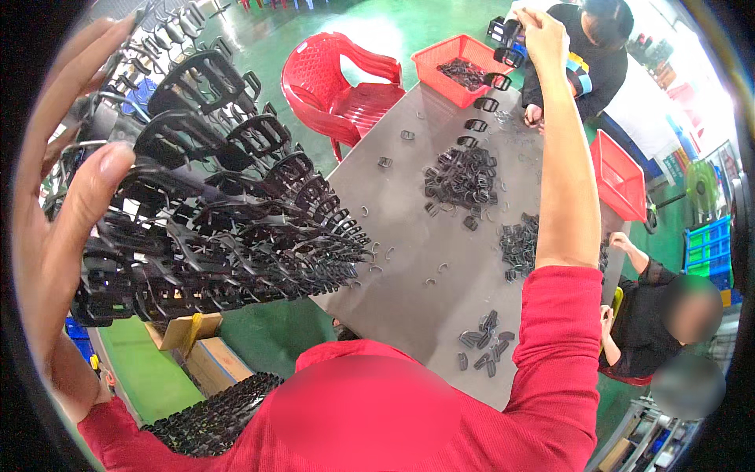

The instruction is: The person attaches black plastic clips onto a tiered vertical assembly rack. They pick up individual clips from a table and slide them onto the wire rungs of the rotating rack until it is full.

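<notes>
My left hand [59, 236] is wrapped around a large, thick bundle of black plastic strap buckles [212, 197], strung in many rows, with the thumb in front and the fingers partly behind it. The bundle spreads across the left side and narrows toward the table. Raised at the top, my right hand [546, 35] pinches the upper end of a single hanging strand of black buckles [497, 81]. The strand's lower end reaches down to a heap of loose black buckles [460, 179] on the grey table [393, 236].
More black pieces lie in a second pile [519, 245] and a small cluster [486, 346]. Beyond the table are a red plastic chair [346, 90] and a red basket [448, 51] holding black parts. Another red basket [621, 173] stands at the right. Two people in black sit nearby.
</notes>
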Motion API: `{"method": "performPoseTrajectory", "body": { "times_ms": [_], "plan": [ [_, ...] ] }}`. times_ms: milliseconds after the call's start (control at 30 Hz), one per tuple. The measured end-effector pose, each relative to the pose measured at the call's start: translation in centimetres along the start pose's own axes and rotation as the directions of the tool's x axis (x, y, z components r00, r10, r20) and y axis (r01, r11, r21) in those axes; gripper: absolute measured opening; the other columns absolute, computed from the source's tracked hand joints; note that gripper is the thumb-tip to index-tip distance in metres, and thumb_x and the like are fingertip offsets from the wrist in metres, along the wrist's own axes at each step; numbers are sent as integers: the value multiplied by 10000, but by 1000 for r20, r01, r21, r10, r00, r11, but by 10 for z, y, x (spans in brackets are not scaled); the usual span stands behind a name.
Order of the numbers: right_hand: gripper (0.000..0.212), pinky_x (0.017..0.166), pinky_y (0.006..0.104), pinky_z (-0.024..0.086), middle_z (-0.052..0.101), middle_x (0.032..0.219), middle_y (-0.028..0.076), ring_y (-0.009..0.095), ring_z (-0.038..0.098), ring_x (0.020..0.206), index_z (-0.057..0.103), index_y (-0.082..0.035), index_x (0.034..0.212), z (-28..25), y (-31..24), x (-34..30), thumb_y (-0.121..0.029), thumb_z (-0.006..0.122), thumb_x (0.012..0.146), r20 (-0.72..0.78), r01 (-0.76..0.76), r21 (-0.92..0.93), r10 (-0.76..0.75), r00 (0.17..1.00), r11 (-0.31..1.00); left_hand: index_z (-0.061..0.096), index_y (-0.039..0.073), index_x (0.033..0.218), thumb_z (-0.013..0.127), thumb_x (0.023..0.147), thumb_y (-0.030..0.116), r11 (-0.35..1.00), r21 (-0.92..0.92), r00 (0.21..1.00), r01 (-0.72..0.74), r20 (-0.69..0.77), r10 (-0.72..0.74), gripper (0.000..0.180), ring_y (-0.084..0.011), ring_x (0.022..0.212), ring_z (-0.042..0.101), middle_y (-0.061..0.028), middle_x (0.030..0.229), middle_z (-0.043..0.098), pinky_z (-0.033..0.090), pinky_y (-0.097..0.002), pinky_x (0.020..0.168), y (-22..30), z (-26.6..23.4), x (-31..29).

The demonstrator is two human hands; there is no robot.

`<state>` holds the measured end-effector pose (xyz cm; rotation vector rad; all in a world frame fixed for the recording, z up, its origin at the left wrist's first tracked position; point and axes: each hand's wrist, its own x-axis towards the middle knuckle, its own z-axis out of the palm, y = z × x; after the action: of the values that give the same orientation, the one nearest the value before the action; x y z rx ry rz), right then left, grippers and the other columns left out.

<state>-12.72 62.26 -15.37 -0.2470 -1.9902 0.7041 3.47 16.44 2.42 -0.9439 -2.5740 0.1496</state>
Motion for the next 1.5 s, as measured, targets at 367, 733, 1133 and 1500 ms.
{"method": "performPoseTrajectory", "body": {
  "times_ms": [367,733,1133,1500],
  "plan": [
    [314,856,396,470,654,1012,144,286,621,965,649,-138,1060,41,145,-122,-264,620,774,489,-127,-254,241,838,959,369,61,1390,555,801,441,993,-70,991,100,97,-93,725,-277,1295,388,-158,1384,424,314,-437,1047,-10,-17,-9],
    [202,804,231,480,659,968,77,115,617,924,620,25,1065,-62,-267,-112,-61,557,893,281,109,595,-333,900,796,503,62,1274,603,773,185,957,-98,955,-273,-150,257,526,-340,1191,493,-168,1262,524,394,-413,985,-18,-6,0],
    [123,642,330,486,656,755,136,264,641,674,645,3,891,-39,-304,-116,-52,551,834,275,75,721,-384,882,689,527,71,1268,599,812,148,933,-171,942,-318,-167,291,467,-367,1148,515,-178,1261,528,424,-409,953,-20,-1,-3],
    [116,525,194,407,625,727,-11,40,499,581,683,-12,920,-44,-293,-119,-32,583,865,190,99,739,-347,918,667,542,64,1246,593,806,128,927,-150,931,-345,-182,317,449,-363,1116,541,-178,1242,539,445,-398,928,-13,2,3]
  ]
}}
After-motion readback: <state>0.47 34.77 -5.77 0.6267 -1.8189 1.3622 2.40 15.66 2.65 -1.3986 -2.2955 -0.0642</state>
